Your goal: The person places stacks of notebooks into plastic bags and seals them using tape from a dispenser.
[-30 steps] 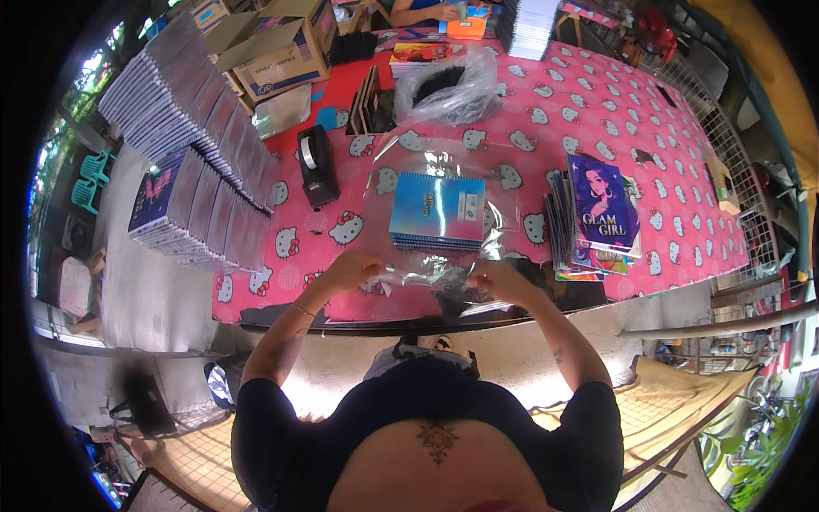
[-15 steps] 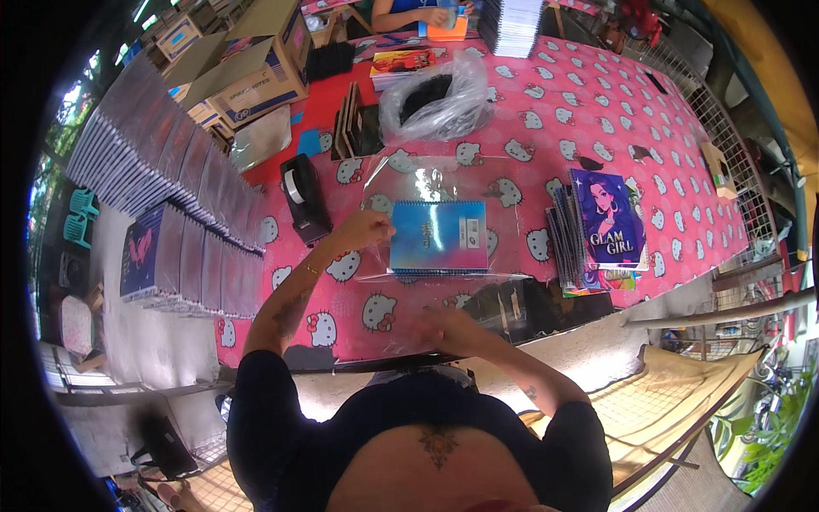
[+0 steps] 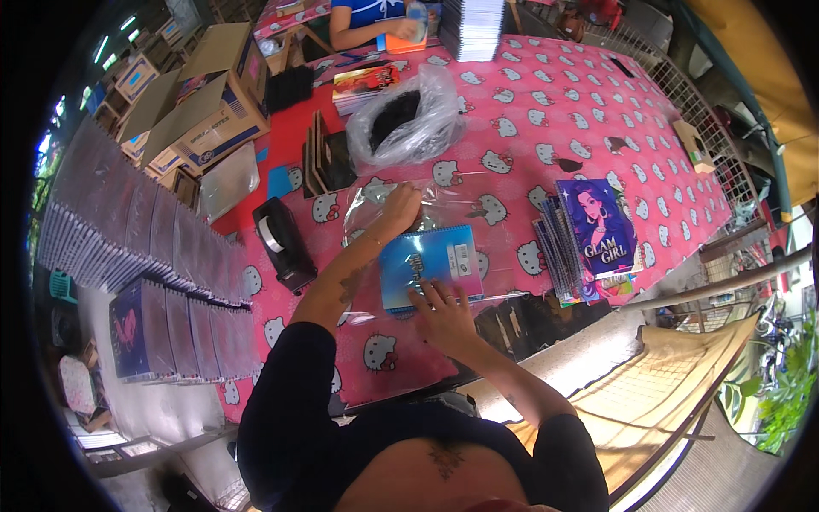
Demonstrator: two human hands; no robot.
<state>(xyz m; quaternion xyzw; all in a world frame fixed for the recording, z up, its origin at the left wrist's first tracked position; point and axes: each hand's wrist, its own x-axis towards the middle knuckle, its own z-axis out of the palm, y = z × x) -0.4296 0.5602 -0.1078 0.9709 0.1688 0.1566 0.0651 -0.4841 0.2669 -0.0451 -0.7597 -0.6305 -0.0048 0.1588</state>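
Note:
A blue-and-pink spiral notebook (image 3: 433, 269) lies on a clear plastic sheet (image 3: 363, 209) that spreads past its edges on the table. My left hand (image 3: 399, 209) is just beyond the notebook's far edge, fingers curled closed on the plastic. My right hand (image 3: 444, 317) rests on the notebook's near edge with fingers spread, holding nothing. Left of the plastic stands a black tape dispenser (image 3: 286, 247). To the right is a pile of spiral notebooks (image 3: 597, 226), the top one with a purple illustrated cover.
Tall stacks of wrapped notebooks (image 3: 128, 213) stand at the left, with an open cardboard box (image 3: 200, 115) behind. A plastic bag with black contents (image 3: 401, 119) sits farther back. Across the pink patterned table (image 3: 520, 141), another person's hand (image 3: 397, 27) handles an orange item (image 3: 405, 41).
My left hand has moved from the notebook's left side to beyond its far edge. My right hand has come forward from the table's near edge onto the notebook. The view has shifted.

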